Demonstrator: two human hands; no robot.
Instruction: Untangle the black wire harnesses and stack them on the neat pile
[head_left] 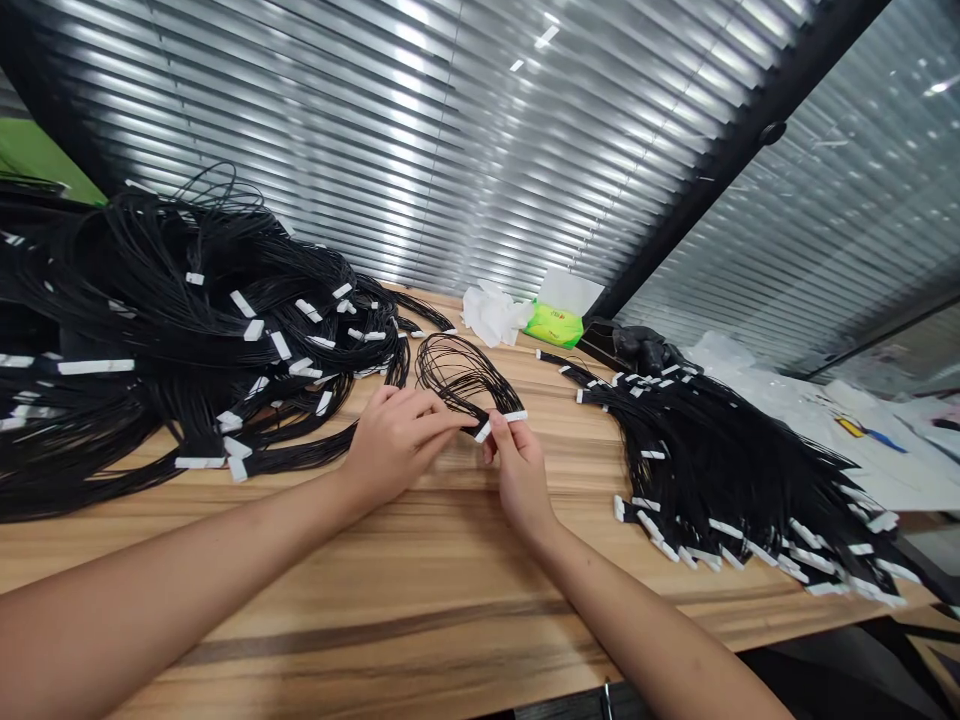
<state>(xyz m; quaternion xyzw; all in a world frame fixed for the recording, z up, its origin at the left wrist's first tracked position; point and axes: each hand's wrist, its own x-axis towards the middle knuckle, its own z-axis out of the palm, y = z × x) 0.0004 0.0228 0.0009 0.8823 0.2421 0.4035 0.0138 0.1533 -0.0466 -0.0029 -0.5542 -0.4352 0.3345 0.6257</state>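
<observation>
One small bundle of thin black wires (457, 375) arcs in a loose loop above the desk (300, 570), near the middle of the frame, its ends gathered in a white strip (505, 420). The right hand (521, 475) has its fingers (501, 428) clamped on that strip. The left hand (394, 445) is just beside it, with its fingertips (466, 422) together and reaching the strip's near end; whether they grip it, I cannot tell. The bundle looks light and springy, likely to snag on neighbouring wires, while the stiffer strip seems the surest place to take hold. A large tangled heap of similar wires (172, 330) fills the left of the frame, and a fanned-out pile (720, 470) lies at right. Crumpled tissue (491, 315) and a green tissue pack (551, 325) sit at the desk's far edge, before window blinds (375, 130).
</observation>
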